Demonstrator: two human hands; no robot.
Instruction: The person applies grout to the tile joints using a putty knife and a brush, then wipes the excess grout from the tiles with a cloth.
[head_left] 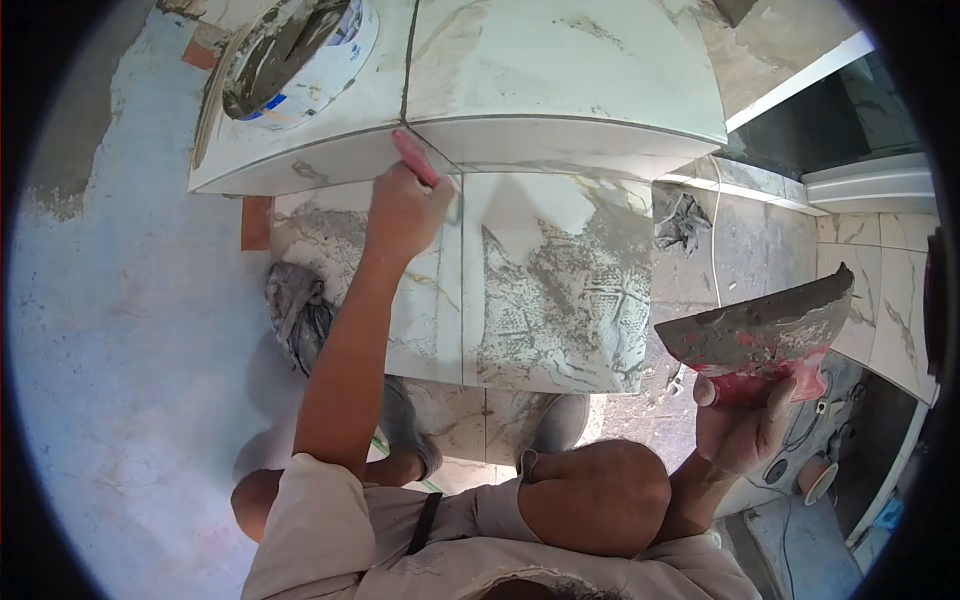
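Note:
My left hand (pixel 405 212) is closed around a pink-red spreader (pixel 415 157), its end at the tiled step's front edge, by the dark joint (pixel 407 85) between two tiles. My right hand (pixel 742 432) is at the right, its fingers wrapped round the underside of a red curved scoop-like holder (pixel 770 375). Grey grout (pixel 765 322) coats the holder's upper side. Between my hands stands the marble-look step (pixel 560 80), with a lower tiled tread (pixel 430 330) in front, its surface smeared with grey residue.
A white bucket (pixel 335 85) with grey mix inside rests on the step's upper left. A grey rag (pixel 298 305) lies by the tread's left side, and a crumpled dark plastic bag (pixel 684 222) lies to its right. Cables and tools lie at lower right, near a small round cup-like object (pixel 817 478).

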